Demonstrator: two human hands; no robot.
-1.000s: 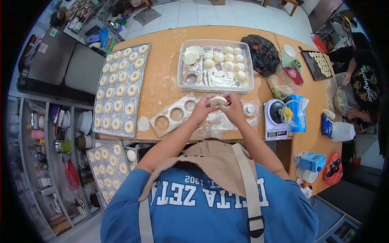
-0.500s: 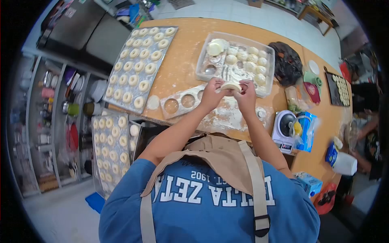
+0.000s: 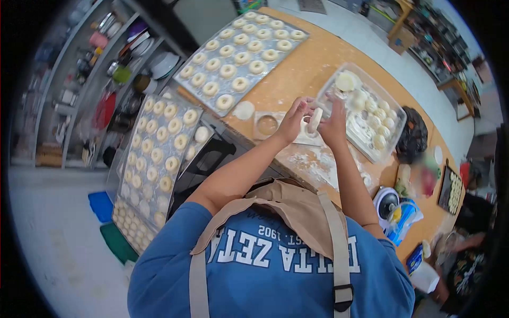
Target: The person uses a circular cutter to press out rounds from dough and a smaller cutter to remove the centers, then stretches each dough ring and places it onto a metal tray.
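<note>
A pale dough ring (image 3: 315,120) is held up on edge between my hands, over the near side of the table. My left hand (image 3: 292,123) is at its left, the fingers partly curled, and whether they touch the ring is not clear. My right hand (image 3: 334,123) has its fingers against the ring's right side. Beneath them lies a mold strip (image 3: 260,125) with round holes. Behind my right hand stands a clear plastic box (image 3: 398,114) with floured dough balls (image 3: 379,113). A flat dough disc (image 3: 244,110) rests left of the strip.
A large tray (image 3: 253,71) of dough rings lies at the table's back left. Lower left, another tray (image 3: 159,143) holds more rings. To the right are a black plastic bag (image 3: 412,135), a kitchen scale (image 3: 386,202) and a dark tray (image 3: 450,190). A co-worker (image 3: 466,265) is at the far right.
The view has turned to the left. The dough ring, which was held low and flat between both hands, is now upright, and my right hand's fingers are more spread.
</note>
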